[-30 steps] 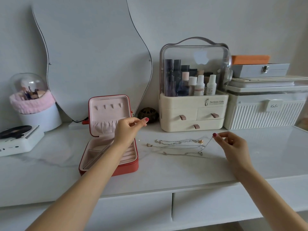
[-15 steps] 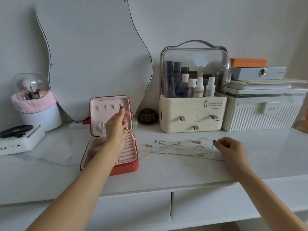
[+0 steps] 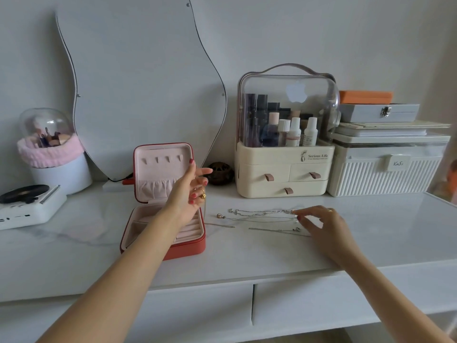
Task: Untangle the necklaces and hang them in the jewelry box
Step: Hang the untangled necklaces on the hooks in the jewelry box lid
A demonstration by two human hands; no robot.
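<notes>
The red jewelry box [image 3: 163,206] stands open near the bench's [image 3: 99,248] front edge, left of centre, its lid upright with hooks along the top. The left hand [image 3: 189,191] hovers before the lid, its curled lower fingers holding a gold necklace [image 3: 204,206] whose chain hangs straight down. The silver necklaces [image 3: 262,219] lie mid-bench, their long axes running left to right. The right hand [image 3: 324,226] touches their right ends with loosely bent fingers; whether this grip pinches a chain I cannot tell.
</notes>
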